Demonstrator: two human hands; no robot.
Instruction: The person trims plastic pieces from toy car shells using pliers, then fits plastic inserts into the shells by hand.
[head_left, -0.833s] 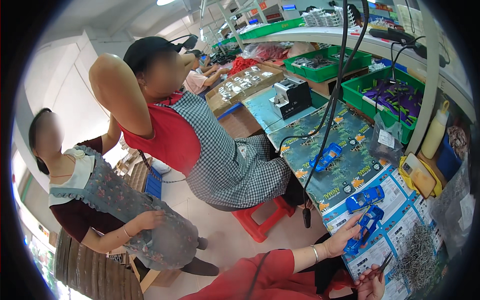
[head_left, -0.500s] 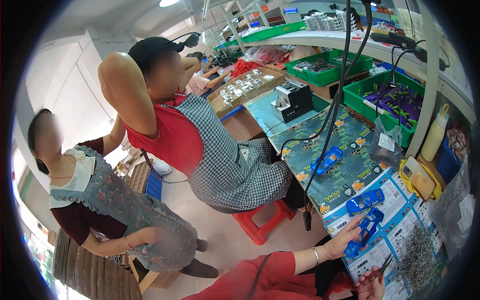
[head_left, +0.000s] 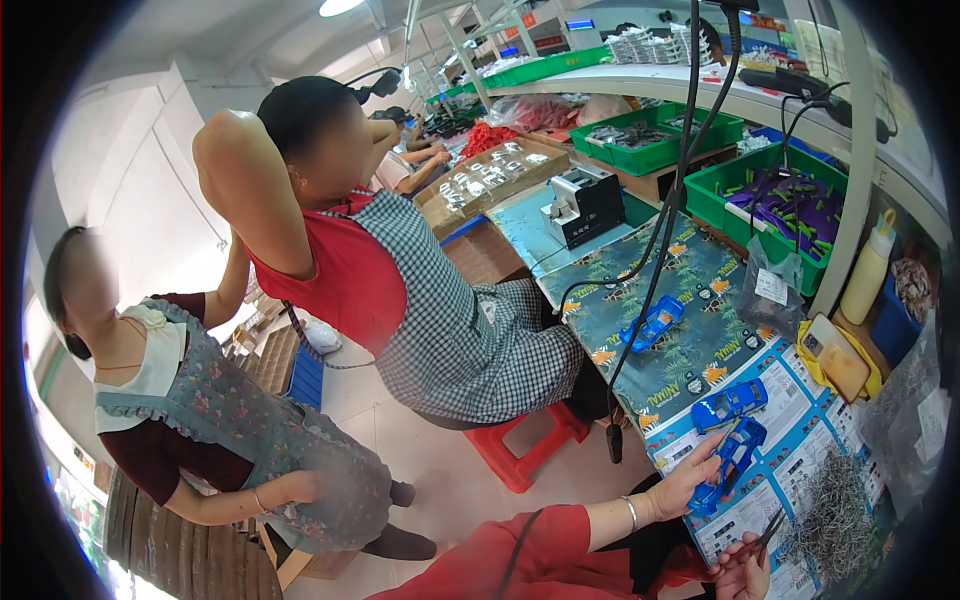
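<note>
My left hand [head_left: 690, 478] is closed on a blue toy car shell [head_left: 740, 450], fingers along its near side, above the printed sheets on the table. Just beyond it lies another blue toy car [head_left: 730, 403], and farther back a third blue toy car [head_left: 655, 322] rests on the patterned mat. At the lower edge, my right hand [head_left: 740, 568] is closed round dark tweezers [head_left: 773, 525], whose tips point away from me. Beside the tips sits a tangled heap of thin metal pins [head_left: 835, 510]. My right hand's palm is partly hidden.
Black cables [head_left: 672, 200] hang over the table. Behind stand a small black machine [head_left: 590, 212] and green bins of parts [head_left: 715, 190]. On the right are a phone [head_left: 838, 355], a pale squeeze bottle [head_left: 868, 270] and plastic bags. Two people are to the left, one on a red stool [head_left: 500, 460].
The standing person at the left has shifted slightly left and lower. A person far behind has moved an arm. My hands, the toy car shell and the tweezers look nearly still.
</note>
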